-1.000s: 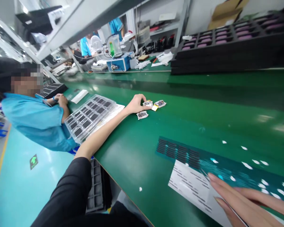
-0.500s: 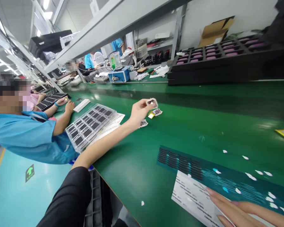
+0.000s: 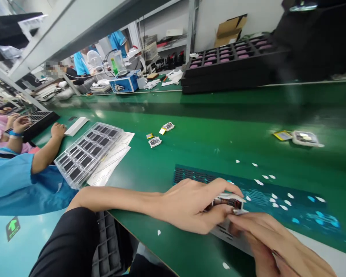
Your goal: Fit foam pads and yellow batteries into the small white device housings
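My left hand (image 3: pixel 190 204) is closed around a small white device housing (image 3: pixel 229 202), its open side showing a circuit board and reddish parts. My right hand (image 3: pixel 276 238) is bent beside it, its fingertips touching the housing's near edge. A white sheet with dark printed strips (image 3: pixel 229 235) passes beneath both hands and appears gripped in the right, though the fingers partly hide it. Under the hands lies a teal sheet (image 3: pixel 294 196) with rows of black strips at its left end, partly covered by my left hand. Small white peeled pieces (image 3: pixel 258 182) are scattered over and around it.
Another housing (image 3: pixel 305 138) with a yellow-edged battery (image 3: pixel 283 135) lies at right. Two similar housings (image 3: pixel 155 142) (image 3: pixel 168 126) sit left of centre. A clear compartment tray (image 3: pixel 89 154) rests on paper sheets, near a co-worker's arm (image 3: pixel 46 154). Black foam trays (image 3: pixel 227 75) stand behind.
My left hand has carried the housing from the left part of the bench to my right hand. The view has turned right, and the right fingers have come up to the housing.
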Demonstrator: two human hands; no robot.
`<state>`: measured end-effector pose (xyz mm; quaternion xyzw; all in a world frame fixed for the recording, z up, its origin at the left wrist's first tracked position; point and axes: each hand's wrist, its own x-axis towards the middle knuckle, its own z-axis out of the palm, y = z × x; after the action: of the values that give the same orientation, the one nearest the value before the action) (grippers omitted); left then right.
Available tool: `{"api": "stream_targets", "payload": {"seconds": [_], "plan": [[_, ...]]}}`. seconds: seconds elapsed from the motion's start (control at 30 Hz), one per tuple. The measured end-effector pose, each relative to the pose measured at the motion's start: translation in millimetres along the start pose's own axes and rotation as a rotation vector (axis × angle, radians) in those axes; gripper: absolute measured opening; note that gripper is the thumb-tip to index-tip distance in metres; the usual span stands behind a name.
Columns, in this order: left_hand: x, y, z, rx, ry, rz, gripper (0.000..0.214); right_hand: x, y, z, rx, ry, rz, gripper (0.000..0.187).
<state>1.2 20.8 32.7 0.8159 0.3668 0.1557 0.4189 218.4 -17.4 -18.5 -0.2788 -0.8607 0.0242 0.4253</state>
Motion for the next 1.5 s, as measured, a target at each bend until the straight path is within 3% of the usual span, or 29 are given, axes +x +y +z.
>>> {"api": "stream_targets", "payload": {"seconds": [0.2,0.37,0.5,0.63,0.8,0.97,1.2,1.37,1.5], "plan": [[-8.4,2.8,9.6,0.088,0.000,0.103,0.048,-3.7,-4.1,-5.5,-0.164,-0.048,0.004,0.072],[-11.9,0.0,11.2,-0.019,0.028,0.141,0.042,3.0,-8.2,-13.2,-0.202,-0.005,0.124,0.036],[-10.6,-2.5,10.3,-0.142,0.037,0.138,0.041,3.3,-5.8,-14.6,-0.249,-0.005,0.139,0.010],[-9.8,-2.7,10.4,-0.227,0.012,0.073,0.040,1.0,-7.7,-13.9,-0.258,-0.028,0.191,0.011],[-9.1,-3.0,10.9,-0.269,0.066,0.073,0.031,2.8,-12.0,-12.5,-0.264,0.001,0.247,0.009],[-8.7,-3.5,10.4,-0.303,0.052,0.054,0.034,5.0,-11.8,-13.0,-0.221,-0.038,0.213,0.009],[-8.7,-4.2,11.2,-0.147,0.028,0.063,0.042,5.2,-12.5,-11.8,-0.225,-0.122,0.155,0.022],[-6.0,-5.0,12.2,-0.122,0.033,0.030,0.041,3.2,-12.0,-12.5,-0.184,-0.180,0.156,0.013],[-4.6,-5.6,12.0,-0.156,0.093,0.019,0.038,4.7,-12.5,-12.3,-0.168,-0.145,0.198,0.009]]}}
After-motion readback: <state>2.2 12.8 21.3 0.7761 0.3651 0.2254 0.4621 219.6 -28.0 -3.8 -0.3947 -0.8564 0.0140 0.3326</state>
